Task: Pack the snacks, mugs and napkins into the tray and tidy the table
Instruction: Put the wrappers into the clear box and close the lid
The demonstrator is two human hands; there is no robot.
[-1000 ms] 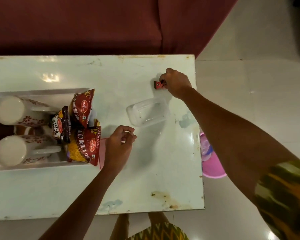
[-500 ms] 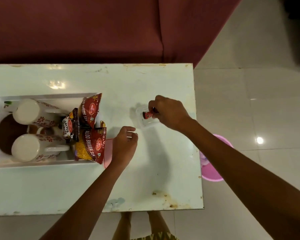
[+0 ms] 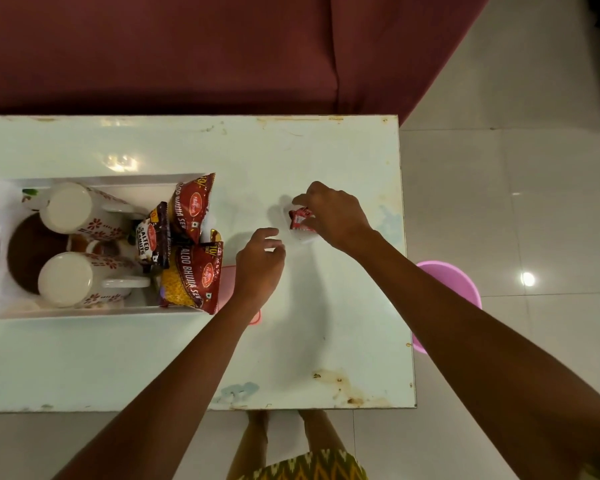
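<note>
A white tray (image 3: 84,315) on the left of the table holds two white flowered mugs (image 3: 80,211), red snack packets (image 3: 196,271) and a salted peanuts packet (image 3: 151,239). My right hand (image 3: 333,216) pinches a small red sachet (image 3: 300,218) over a clear plastic container (image 3: 300,237) that it mostly hides. My left hand (image 3: 258,265) hovers just left of the container, fingers loosely curled and holding nothing. Under the left wrist lies a pink lid (image 3: 227,282).
The white table (image 3: 326,341) ends at its right edge by a pink bucket (image 3: 454,282) on the tiled floor. A maroon sofa (image 3: 187,53) runs along the far side. My feet show below the near table edge.
My right hand carried the red sachet from the far right of the table down to the clear container. My left hand opened slightly and shifted toward the container.
</note>
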